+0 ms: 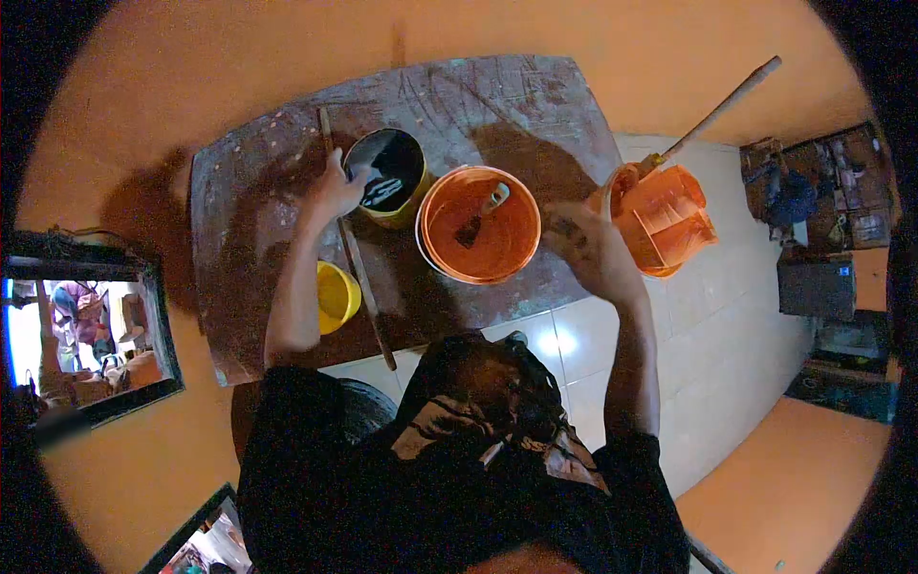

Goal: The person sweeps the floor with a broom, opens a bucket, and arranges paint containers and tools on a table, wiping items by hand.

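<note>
My left hand (335, 191) is at the left rim of a yellowish container (394, 216) of dark, glossy liquid. Its thumb and a finger are apart, with the finger reaching over the rim. Beside that container stands a white-rimmed bucket (507, 245), coated orange inside, with a paintbrush (493, 201) in it. To the bucket's right is my right hand (579, 239), dark stains on its skin, fingers loosely spread and slightly blurred. A long stick (356, 263) lies on the table under my left forearm. Close to that forearm sits a small yellow cup (338, 297).
The worn table (253, 182) stands against an orange wall. Past its right end, an orange-smeared open container (669, 225) and a long handle (722, 105) are over the tiled floor. A dark-framed opening (170, 330) is at left, and cluttered shelves (865, 191) are at far right.
</note>
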A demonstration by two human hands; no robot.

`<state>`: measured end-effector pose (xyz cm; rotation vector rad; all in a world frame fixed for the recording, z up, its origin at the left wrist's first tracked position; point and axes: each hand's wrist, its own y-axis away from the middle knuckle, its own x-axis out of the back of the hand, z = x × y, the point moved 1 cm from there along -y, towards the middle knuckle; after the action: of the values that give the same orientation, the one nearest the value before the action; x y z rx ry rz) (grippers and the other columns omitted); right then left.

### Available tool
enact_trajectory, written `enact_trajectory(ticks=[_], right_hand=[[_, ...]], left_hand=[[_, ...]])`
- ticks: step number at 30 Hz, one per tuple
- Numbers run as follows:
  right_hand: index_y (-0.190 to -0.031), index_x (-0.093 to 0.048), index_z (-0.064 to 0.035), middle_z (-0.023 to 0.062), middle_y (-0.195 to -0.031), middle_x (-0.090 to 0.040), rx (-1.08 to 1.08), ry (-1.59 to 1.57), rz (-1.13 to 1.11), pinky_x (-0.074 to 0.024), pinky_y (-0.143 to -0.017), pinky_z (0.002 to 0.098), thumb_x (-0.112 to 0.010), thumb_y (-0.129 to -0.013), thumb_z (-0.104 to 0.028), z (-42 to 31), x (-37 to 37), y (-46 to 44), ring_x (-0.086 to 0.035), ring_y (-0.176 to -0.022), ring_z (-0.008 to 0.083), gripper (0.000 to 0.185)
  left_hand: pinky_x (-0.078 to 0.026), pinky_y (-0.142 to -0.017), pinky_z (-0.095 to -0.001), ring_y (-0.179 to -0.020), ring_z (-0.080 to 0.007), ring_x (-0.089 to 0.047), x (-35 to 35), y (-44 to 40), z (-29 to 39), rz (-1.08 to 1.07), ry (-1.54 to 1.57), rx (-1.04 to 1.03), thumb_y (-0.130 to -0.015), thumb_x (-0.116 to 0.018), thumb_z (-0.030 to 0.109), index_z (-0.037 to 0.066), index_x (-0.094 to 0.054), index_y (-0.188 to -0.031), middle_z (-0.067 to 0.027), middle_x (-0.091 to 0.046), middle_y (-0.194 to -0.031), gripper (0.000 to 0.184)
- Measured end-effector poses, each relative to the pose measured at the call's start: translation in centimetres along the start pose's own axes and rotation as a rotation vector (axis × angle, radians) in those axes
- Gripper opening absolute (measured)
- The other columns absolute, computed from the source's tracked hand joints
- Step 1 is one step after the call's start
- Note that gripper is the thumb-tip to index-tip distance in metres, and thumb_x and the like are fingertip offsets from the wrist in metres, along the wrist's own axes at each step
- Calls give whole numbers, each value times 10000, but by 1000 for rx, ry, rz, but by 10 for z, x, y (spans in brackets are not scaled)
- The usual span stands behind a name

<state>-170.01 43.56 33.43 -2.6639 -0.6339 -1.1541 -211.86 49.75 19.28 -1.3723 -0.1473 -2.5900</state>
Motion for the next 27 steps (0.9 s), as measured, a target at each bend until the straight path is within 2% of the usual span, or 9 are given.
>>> enact_trajectory(ticks=[2, 4, 5, 8, 11, 18, 21, 25, 27], right_hand=[[-1167, -597, -20, 156, -1039, -656, -145, -103, -23, -505, -826, 395, -646, -888, -212, -3, 7, 23, -643, -919, 267, 342], [-1187, -590, -28, 157, -1038, -656, -248, -165, -22, -508, -813, 386, -643, -894, -223, 1, 11, 44, -647, -927, 257, 357], [-1197, -585, -28, 156, -1034, -659, -268, -173, -20, -512, -793, 365, -644, -896, -221, 9, 10, 54, -645, -925, 241, 362], [-1206, -579, -33, 153, -1020, -666, -334, -175, 8, -515, -768, 339, -645, -897, -215, 26, 5, 75, -646, -917, 226, 365], [-1215, -573, -37, 141, -1014, -674, -416, -181, 42, -515, -764, 339, -647, -895, -212, 34, -4, 93, -648, -913, 222, 372], [-1219, -562, -38, 115, -951, -683, -563, -255, 83, -527, -712, 344, -641, -898, -201, 58, -24, 141, -654, -857, 196, 369], [-1215, -560, -36, 120, -943, -684, -598, -240, 98, -530, -691, 344, -634, -903, -192, 61, -29, 153, -656, -831, 201, 357], [-1219, -555, -47, 136, -941, -686, -618, -217, 78, -532, -693, 351, -631, -904, -181, 58, -33, 156, -663, -834, 221, 351], [-1226, -550, -56, 148, -950, -687, -608, -218, 39, -533, -696, 358, -632, -904, -183, 60, -38, 156, -667, -845, 236, 356]], left_hand=[[-426, -960, -501, -1066, -434, -578, 30, 16, 50, 153, -110, -53, -845, -645, 349, 64, -487, -1291, -245, -599, -1176, 553], [-434, -948, -503, -1073, -428, -576, 61, 23, 95, 93, -191, -162, -848, -649, 326, 77, -487, -1292, -218, -608, -1171, 534], [-462, -908, -492, -1049, -403, -595, 53, 14, 89, 67, -224, -345, -848, -650, 287, 70, -541, -1225, -193, -631, -1138, 448], [-492, -867, -464, -1005, -379, -620, 20, -9, 91, -390, -210, -248, -847, -639, 298, 44, -591, -1138, -201, -648, -1086, 390], [-508, -844, -456, -981, -367, -638, 11, -14, 122, -744, -571, -278, -822, -623, 268, 0, -626, -1087, -222, -657, -1055, 377], [-530, -791, -455, -927, -376, -666, -35, -38, 109, -918, -739, -364, -748, -559, 162, -93, -668, -952, -293, -650, -1013, 345], [-529, -778, -459, -918, -379, -667, -41, -36, 109, -835, -686, -436, -753, -541, 160, -102, -664, -950, -297, -650, -1007, 350], [-528, -731, -453, -888, -389, -668, -52, -39, 80, -936, -704, -488, -745, -519, 148, -111, -656, -966, -309, -646, -1002, 367], [-526, -724, -450, -887, -382, -670, -36, -29, 106, -1043, -728, -425, -735, -518, 141, -121, -652, -967, -308, -647, -1005, 375]])
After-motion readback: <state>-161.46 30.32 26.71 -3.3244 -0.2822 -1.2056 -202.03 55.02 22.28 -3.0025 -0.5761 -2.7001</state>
